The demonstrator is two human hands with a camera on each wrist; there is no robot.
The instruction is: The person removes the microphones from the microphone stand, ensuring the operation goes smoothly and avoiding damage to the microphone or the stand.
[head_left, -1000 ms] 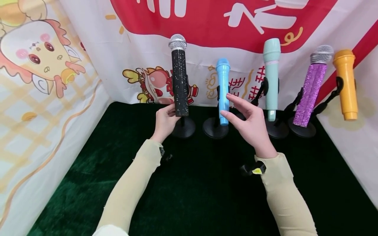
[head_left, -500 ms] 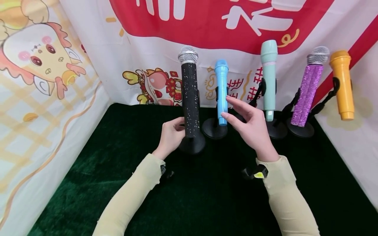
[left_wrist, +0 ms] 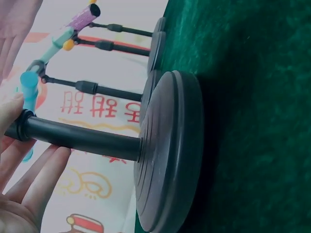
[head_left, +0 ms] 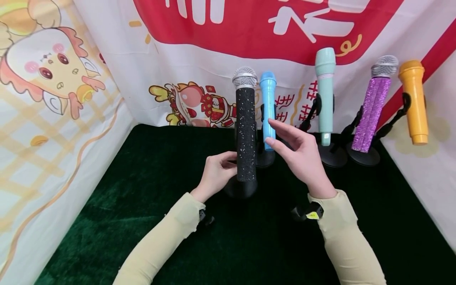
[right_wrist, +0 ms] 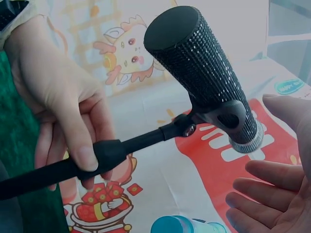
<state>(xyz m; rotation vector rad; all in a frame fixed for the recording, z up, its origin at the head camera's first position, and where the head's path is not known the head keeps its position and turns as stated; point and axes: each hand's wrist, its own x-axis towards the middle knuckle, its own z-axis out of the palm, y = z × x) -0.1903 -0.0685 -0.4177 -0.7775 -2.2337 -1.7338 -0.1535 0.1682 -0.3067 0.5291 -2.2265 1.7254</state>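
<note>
a: what does the left hand point(head_left: 219, 170) hold?

b: the pole of the black stand point(left_wrist: 82, 138), with thumb and fingers clamped about it. that stand bears the black microphone point(head_left: 246, 134), silver head uppermost.

a: where does this lie?

b: near the middle of the green tabletop point(head_left: 142, 237), just left of the blue microphone point(head_left: 268, 105) and nearer than it. whether the base bears fully on the cloth cannot be told.

a: and the right hand point(head_left: 299, 154)?

b: its fingers are spread apart and grip nothing. in the head view they overlap the blue microphone's lower end; contact cannot be told.

a: how far along is the work?

b: partway, by judgement. the blue, mint point(head_left: 325, 99), purple point(head_left: 370, 109) and orange point(head_left: 414, 103) microphones are mounted along the far side, towards the right, ungripped. the black one sits nearer than that row; its positioning appears unfinished, and its release is not yet done.
</note>
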